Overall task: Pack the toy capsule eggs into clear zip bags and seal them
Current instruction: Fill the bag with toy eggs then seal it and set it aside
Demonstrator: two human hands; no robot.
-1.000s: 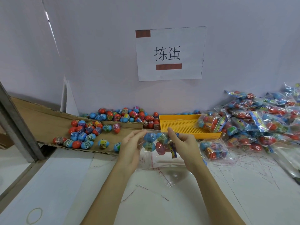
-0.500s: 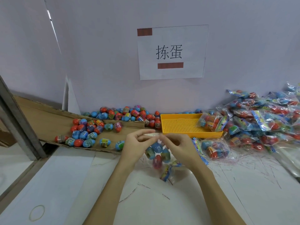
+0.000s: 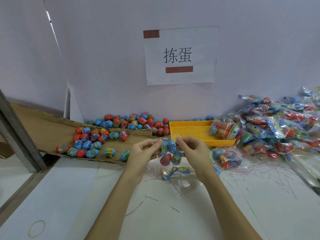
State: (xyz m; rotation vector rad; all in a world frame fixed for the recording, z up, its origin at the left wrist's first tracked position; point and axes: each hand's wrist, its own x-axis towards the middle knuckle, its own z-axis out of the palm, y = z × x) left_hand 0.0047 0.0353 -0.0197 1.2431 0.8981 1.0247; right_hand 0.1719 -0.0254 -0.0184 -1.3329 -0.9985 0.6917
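**Q:** What are the hands doing at the middle of the frame?

**A:** The left hand [image 3: 142, 153] and right hand [image 3: 192, 151] each pinch the top edge of a clear zip bag [image 3: 170, 158] between thumb and fingers. The bag is thin, crinkly, glossy film, hanging just above the white counter [image 3: 86, 196]. Inside are smooth oval capsule eggs [image 3: 168, 148], blue and red, with printed bands round their middles. A colourful printed card strip sits at the bag's bottom.

**Q:** What differs from half a second ago?

**A:** Little. The hands have drawn slightly apart along the bag's top edge, and the bag hangs much as it did.

**Q:** What lies around it?

**A:** Left of centre, a flat sheet of brown corrugated cardboard [image 3: 43, 125] carries loose eggs [image 3: 90, 139], with more heaped along the wall behind. Right of centre is a shallow yellow plastic tray [image 3: 190, 130] with a perforated floor; one filled bag [image 3: 223, 129] rests on its right end. Another filled bag [image 3: 226, 157] lies on the counter just beside the right hand. A shiny pile of packed bags [image 3: 280, 125] fills the right edge. A rubber band [image 3: 36, 228] lies at lower left. A paper sign [image 3: 180, 54] with two printed characters hangs on the pale wall above.
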